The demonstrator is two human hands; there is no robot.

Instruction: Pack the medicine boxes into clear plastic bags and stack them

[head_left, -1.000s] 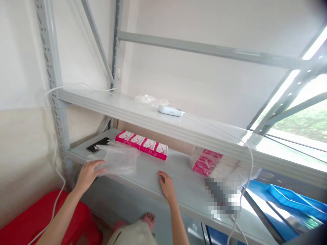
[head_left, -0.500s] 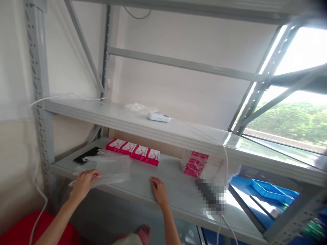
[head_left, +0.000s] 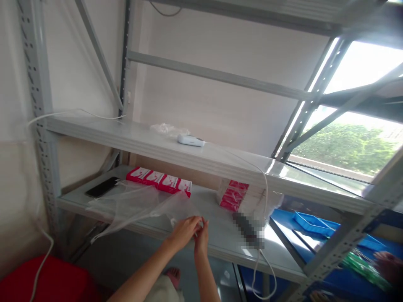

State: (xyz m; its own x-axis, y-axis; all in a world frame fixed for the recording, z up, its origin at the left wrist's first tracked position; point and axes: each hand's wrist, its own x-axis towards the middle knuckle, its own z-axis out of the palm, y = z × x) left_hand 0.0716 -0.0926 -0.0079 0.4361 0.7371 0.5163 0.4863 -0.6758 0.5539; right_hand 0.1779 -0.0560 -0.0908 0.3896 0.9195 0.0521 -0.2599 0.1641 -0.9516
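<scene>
A clear plastic bag lies spread over the lower shelf, one corner stretched right to my hands. My left hand is closed on that corner at the shelf's front edge. Against it, my right hand pinches at the same spot; the film between the fingertips is mostly hidden. Behind the bag stands a row of several pink-and-white boxes. To their left lies a black phone.
Right of my hands are wrapped pink boxes and a pixelated dark object with a white cable. A white device and crumpled plastic sit on the shelf above. Blue trays stand right; a red stool-like object is lower left.
My left hand has moved right, drawing the bag's corner across to my right hand. My right hand has lifted from resting on the shelf and closed its fingers. The view has shifted slightly.
</scene>
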